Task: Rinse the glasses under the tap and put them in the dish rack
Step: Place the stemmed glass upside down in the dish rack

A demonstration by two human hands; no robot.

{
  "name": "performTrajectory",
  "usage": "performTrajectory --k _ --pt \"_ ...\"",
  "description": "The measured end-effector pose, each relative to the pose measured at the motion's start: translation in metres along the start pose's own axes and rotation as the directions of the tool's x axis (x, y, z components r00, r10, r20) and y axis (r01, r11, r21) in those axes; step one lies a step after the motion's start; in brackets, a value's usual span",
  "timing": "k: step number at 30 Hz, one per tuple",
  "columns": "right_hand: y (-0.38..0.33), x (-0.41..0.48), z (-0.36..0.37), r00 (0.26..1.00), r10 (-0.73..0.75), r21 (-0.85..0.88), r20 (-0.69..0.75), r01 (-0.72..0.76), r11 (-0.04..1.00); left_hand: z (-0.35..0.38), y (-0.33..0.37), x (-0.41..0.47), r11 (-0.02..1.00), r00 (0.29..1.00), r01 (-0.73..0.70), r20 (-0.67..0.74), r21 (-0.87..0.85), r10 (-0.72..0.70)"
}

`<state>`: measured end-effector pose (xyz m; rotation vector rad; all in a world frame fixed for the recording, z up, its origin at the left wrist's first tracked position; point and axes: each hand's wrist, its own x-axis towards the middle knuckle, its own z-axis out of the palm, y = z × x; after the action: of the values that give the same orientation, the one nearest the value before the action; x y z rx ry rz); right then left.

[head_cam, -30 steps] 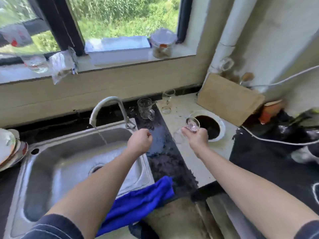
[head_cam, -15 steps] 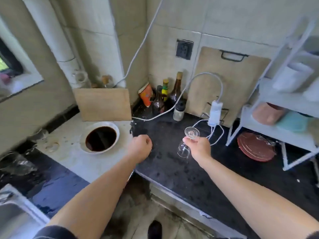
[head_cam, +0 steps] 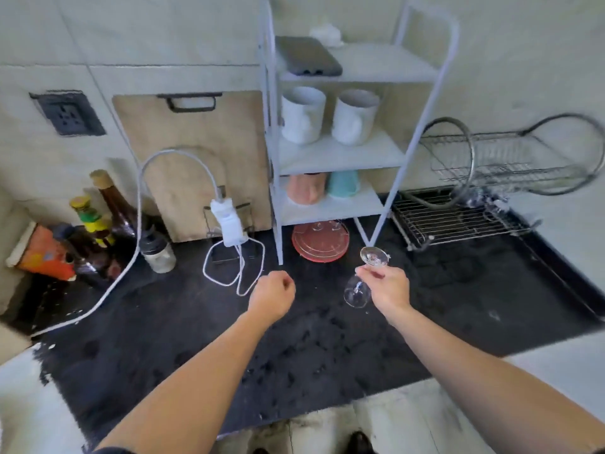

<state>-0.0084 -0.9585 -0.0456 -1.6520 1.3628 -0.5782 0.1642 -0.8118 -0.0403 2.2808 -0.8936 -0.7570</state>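
Far left of our fingers: a cluster of bottles (head_cam: 98, 221) and an orange packet (head_cam: 44, 253) against the wall, a small jar (head_cam: 158, 253) just beside them.

Beyond the left fingers: a wooden cutting board (head_cam: 193, 152) leaning on the wall, a white adapter (head_cam: 229, 224) hanging in front of it, its cable (head_cam: 234, 270) looped on the black counter (head_cam: 196, 339).

Left hand (head_cam: 271, 298): fingers curled into a loose fist, gripping nothing, above the counter.

Beyond and between both hands: a white shelf unit (head_cam: 337, 155) carrying two white mugs (head_cam: 302, 114); a red plate (head_cam: 320, 240) lies under it.

Right hand (head_cam: 386, 288): fingers pinching the stem of a wine glass (head_cam: 358, 291), which we hold upside down and tilted, foot uppermost, bowl hanging left of the fingers, clear of the counter.

Beyond and right of the right fingers: a wire dish rack (head_cam: 474, 191), well apart from the glass.
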Motion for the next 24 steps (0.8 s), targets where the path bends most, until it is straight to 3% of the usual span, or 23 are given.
performTrajectory --k 10,20,24 --pt "0.068 0.118 -0.143 0.959 0.114 0.085 -0.257 -0.095 0.992 0.105 0.154 0.069 0.96 0.959 -0.27 0.111 0.068 0.262" --pt "0.113 0.298 -0.254 0.965 0.173 0.103 -0.195 -0.156 0.982 0.208 0.317 0.144 0.963 0.966 -0.244 -0.115 -0.115 0.231" --pt "0.118 0.355 -0.268 0.977 0.16 0.102 -0.142 -0.146 0.984 0.228 0.345 0.159 0.956 0.95 -0.285 -0.153 -0.074 0.272"
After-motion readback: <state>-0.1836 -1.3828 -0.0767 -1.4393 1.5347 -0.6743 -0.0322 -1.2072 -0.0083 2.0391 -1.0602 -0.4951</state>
